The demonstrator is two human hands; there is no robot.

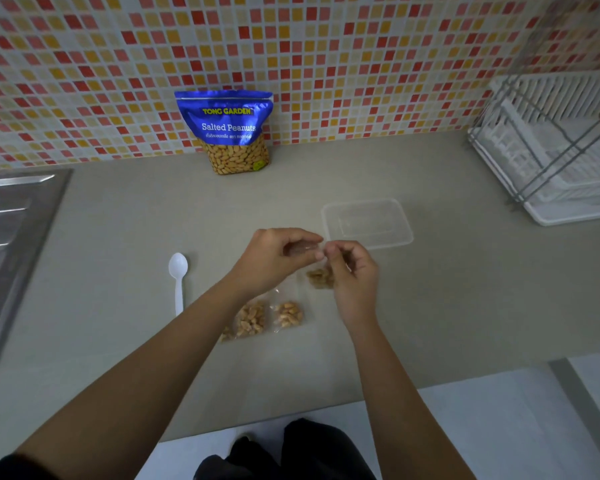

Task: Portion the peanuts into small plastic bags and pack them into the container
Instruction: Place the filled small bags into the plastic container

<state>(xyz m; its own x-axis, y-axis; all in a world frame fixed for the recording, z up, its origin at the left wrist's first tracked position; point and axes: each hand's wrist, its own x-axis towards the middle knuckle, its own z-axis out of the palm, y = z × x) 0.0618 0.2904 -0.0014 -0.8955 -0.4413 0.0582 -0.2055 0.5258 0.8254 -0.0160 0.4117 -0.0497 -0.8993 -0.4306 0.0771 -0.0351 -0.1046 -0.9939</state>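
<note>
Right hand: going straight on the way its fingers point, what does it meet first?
Probably the left hand. The right hand pinches the small bag of peanuts, its fingers aimed at the left hand's fingertips, nearly touching; depth is unclear.

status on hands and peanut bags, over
Left hand, right hand pinch top of small bag. Two filled bags on counter. Container empty, unobstructed.

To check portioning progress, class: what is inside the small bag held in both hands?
Peanuts sit low in the small bag, pinched by the left hand and right hand. Fingers cover its mouth, so its seal cannot be seen.
</note>
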